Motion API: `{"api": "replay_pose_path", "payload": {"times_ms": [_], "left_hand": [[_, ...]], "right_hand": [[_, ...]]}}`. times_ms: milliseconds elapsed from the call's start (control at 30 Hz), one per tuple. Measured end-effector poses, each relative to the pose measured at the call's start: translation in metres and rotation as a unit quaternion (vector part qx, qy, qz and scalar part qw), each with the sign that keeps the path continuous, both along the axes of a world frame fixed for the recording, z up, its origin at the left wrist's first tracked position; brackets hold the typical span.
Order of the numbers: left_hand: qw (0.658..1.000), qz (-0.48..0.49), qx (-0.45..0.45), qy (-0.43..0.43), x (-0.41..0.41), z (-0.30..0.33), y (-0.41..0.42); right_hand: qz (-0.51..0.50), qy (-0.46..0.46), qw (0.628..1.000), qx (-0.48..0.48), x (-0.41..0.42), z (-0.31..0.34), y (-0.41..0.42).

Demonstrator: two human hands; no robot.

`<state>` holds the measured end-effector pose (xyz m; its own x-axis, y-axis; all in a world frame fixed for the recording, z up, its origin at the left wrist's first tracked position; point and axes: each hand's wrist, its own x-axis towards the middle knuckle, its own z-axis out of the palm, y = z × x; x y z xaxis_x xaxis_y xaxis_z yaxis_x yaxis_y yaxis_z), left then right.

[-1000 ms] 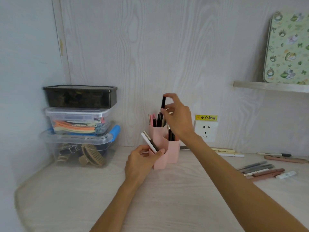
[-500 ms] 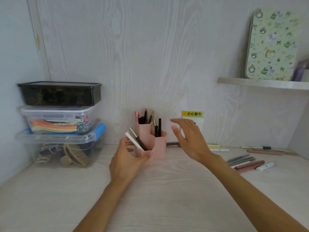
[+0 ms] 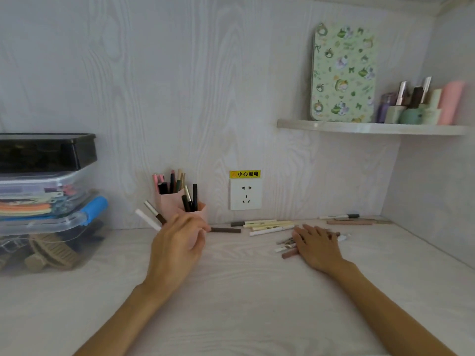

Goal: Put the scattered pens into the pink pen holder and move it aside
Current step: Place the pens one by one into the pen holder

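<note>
The pink pen holder (image 3: 169,205) stands on the desk near the back wall, with several pens upright in its cups. My left hand (image 3: 177,245) grips its front, hiding the lowest cup, from which a white pen (image 3: 147,219) and a brown-tipped pen (image 3: 155,211) stick out to the left. My right hand (image 3: 317,245) lies flat, fingers straight, on a small pile of pens (image 3: 286,246) to the right. More pens lie loose: a dark brown one (image 3: 226,230), several cream ones (image 3: 267,225), and others by the back wall (image 3: 339,216).
Stacked plastic storage boxes (image 3: 46,201) fill the left side of the desk. A wall socket (image 3: 245,195) sits behind the loose pens. A shelf (image 3: 370,128) at upper right carries a patterned tin and several bottles. A side wall closes the desk on the right.
My right hand let go of a black pen into the holder, then swung right and down onto the pile of pens. My left hand stayed on the holder.
</note>
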<state>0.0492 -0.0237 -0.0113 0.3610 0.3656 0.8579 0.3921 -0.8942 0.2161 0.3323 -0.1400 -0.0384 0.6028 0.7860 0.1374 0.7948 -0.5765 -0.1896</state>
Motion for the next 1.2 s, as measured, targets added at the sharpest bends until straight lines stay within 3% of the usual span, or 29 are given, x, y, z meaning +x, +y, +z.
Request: {"api": "replay_pose_path", "payload": {"times_ms": [167,300,467,600,700,800,867,967,1067,1200], "left_hand": [[0.974,-0.003,-0.062,0.218,0.039,-0.012,-0.005],[0.914,0.097,-0.092,0.382,0.068,-0.008,-0.001],[0.878,0.176,-0.023,0.445,0.086,0.006,0.008],[0.876,0.170,0.024,0.450,0.084,0.014,0.011],[0.918,0.126,0.026,0.374,0.074,0.012,0.006],[0.980,0.064,0.025,0.185,0.056,0.005,0.000],[0.998,0.031,-0.016,0.060,0.043,0.005,-0.001],[0.986,-0.025,-0.109,-0.123,0.022,0.015,0.001],[0.953,-0.029,-0.117,-0.279,-0.006,0.023,0.008],[0.924,0.024,-0.116,-0.364,-0.033,0.020,0.023]], "right_hand": [[0.022,0.020,0.997,0.074,-0.039,-0.001,0.036],[0.144,-0.001,0.985,0.091,-0.053,0.000,0.053],[0.200,0.066,0.967,0.141,-0.049,0.005,0.048],[0.182,0.042,0.971,0.148,-0.054,0.010,0.049],[0.171,0.008,0.974,0.146,-0.057,0.009,0.050],[0.236,0.040,0.959,0.150,-0.061,0.009,0.049],[0.283,0.081,0.946,0.139,-0.063,0.010,0.048],[0.268,0.156,0.941,0.134,-0.064,0.012,0.043],[0.240,0.193,0.944,0.123,-0.069,0.018,0.043],[0.192,0.160,0.964,0.084,-0.082,0.034,0.058]]}}
